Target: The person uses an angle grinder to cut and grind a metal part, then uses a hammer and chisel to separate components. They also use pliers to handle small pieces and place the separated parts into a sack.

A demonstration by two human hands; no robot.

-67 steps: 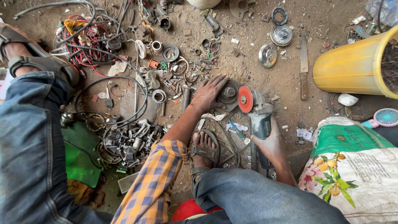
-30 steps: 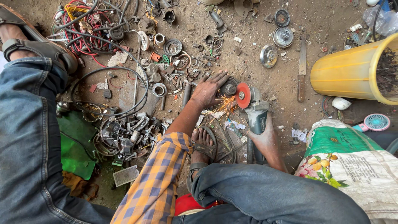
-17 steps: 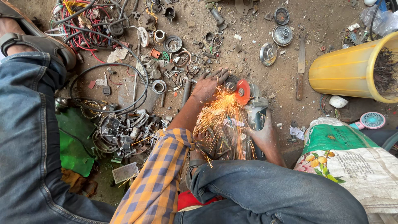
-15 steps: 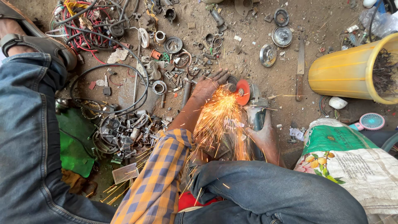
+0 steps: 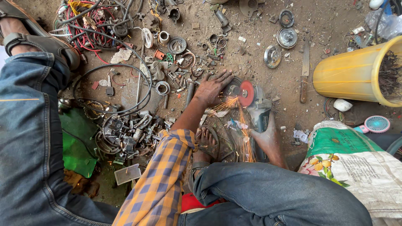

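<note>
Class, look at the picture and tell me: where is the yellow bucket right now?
In the head view, the yellow bucket lies tipped at the upper right edge, right of a knife and above the green-and-white sack.

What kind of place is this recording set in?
Probably an informal scrap-metal or repair workshop, worked on bare ground: an angle grinder throwing sparks, tangled wires and loose metal parts strewn across the dirt, and a yellow bucket of scrap.

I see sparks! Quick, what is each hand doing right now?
Left hand: open, fingers spread, pressing down a round metal part on the ground.
Right hand: closed around the angle grinder.
</note>
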